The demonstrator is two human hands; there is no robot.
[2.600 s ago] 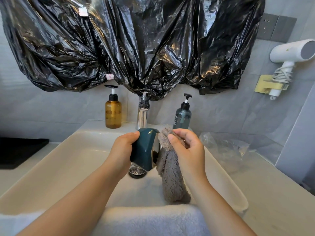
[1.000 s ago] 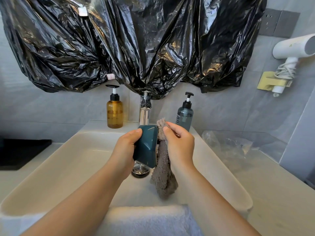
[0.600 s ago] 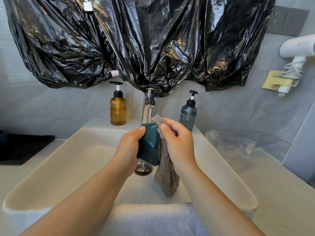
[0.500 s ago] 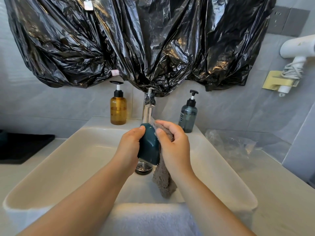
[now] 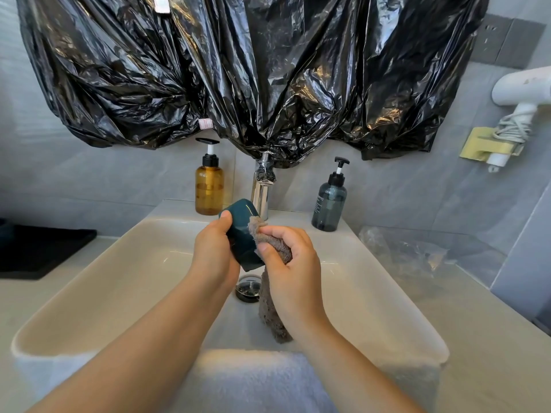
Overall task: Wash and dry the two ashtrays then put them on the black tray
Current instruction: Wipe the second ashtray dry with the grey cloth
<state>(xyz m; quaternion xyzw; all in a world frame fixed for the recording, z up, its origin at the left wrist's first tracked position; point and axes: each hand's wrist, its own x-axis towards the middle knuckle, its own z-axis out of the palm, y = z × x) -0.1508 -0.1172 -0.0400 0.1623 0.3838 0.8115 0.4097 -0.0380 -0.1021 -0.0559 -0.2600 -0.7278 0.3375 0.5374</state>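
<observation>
Head view, logged left to right. At far left we are noting the black tray [image 5: 44, 251] lying flat on the counter, well apart from both hands. The white sink [image 5: 89, 281] is filling the centre, with a white towel [image 5: 253, 380] draped over its near edge. Black plastic sheeting [image 5: 238, 70] is hanging on the wall above; it is carrying two small white tags [image 5: 205, 123], and we are unable to read the marks on them. An amber pump bottle [image 5: 209, 189] is standing upright just left of the chrome tap [image 5: 262, 189]. The left hand [image 5: 214, 254] is gripping the teal ashtray [image 5: 243, 234], fingers curled round its outer side and thumb on its upper edge; the ashtray is being held tilted on edge over the basin, above the drain [image 5: 247, 289]. The right hand [image 5: 293, 269] is pinching a grey cloth [image 5: 269, 311] and pressing it against the ashtray's right face, the loose end hanging down into the basin. Right of the tap a grey-blue pump bottle [image 5: 329, 204] is standing upright; pale lettering is running along its side, and we are making out only a final "oo". A clear plastic bag [image 5: 402, 251] is lying on the counter beside the sink. At upper right a white hair dryer [image 5: 524, 84] is sitting in a yellow wall holder [image 5: 483, 144]; its small mark is illegible.
</observation>
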